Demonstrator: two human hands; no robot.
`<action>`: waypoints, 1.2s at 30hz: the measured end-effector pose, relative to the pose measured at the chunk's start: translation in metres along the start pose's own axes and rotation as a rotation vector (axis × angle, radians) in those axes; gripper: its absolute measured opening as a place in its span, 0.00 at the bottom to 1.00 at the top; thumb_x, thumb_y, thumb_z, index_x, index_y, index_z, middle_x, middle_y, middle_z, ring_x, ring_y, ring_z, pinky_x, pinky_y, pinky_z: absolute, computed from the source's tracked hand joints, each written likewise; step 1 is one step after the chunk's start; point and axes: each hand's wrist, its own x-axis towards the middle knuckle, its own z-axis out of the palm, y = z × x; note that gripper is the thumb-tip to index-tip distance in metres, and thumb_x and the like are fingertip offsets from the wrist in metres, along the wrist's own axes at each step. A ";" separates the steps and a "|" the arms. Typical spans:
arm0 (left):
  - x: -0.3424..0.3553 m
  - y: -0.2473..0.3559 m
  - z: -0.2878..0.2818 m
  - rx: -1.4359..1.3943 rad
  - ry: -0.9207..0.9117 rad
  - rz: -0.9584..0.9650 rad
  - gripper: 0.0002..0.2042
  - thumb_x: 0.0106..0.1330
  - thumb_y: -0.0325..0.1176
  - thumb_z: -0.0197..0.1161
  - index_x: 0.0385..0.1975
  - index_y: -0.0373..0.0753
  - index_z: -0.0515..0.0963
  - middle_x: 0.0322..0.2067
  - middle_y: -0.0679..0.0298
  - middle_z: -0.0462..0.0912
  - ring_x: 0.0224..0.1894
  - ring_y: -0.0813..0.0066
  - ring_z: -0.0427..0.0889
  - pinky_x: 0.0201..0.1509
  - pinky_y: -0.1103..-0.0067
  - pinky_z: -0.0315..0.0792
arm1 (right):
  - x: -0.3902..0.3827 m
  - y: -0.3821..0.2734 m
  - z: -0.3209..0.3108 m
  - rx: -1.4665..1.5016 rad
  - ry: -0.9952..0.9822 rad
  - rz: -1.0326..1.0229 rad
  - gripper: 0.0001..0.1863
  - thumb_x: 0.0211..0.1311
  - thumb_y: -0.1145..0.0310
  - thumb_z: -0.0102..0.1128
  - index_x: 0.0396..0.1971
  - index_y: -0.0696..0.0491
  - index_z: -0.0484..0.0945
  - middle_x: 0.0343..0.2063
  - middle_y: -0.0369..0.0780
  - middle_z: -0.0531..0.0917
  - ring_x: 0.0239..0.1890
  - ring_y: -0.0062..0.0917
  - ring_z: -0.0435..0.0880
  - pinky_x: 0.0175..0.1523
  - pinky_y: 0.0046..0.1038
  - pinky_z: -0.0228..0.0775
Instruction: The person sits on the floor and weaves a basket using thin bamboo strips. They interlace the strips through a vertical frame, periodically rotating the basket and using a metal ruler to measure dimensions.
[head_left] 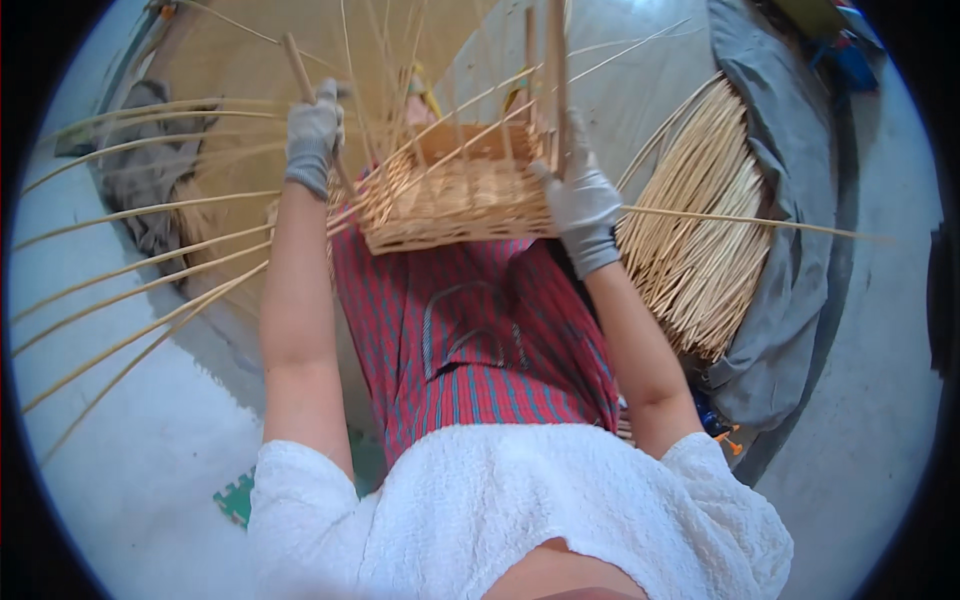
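A partly woven wicker basket [460,195] is held above my lap, with long pale canes fanning out from its left side and rising from its far side. My left hand [314,135], in a grey-white glove, is closed around a wooden stick [297,68] at the basket's left end. At the right end my gloved right hand [584,196] grips a wooden post [556,85] that stands up from the corner, the thumb toward the weave. One loose cane [740,218] sticks out to the right past that hand. Part of the left end is hidden behind crossing canes.
A thick bundle of cut canes [700,220] lies on grey cloth [790,250] to the right. More dark cloth [150,170] lies at the left beneath the splayed canes. A red striped apron [480,330] covers my lap. A green mat [236,497] shows at lower left.
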 end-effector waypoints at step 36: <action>-0.258 -0.116 0.141 1.000 -0.221 1.077 0.24 0.67 0.40 0.69 0.64 0.59 0.78 0.75 0.42 0.51 0.76 0.26 0.44 0.76 0.39 0.47 | -0.157 0.321 0.066 -0.099 0.002 1.084 0.20 0.61 0.69 0.56 0.54 0.53 0.80 0.50 0.55 0.82 0.53 0.49 0.82 0.61 0.43 0.74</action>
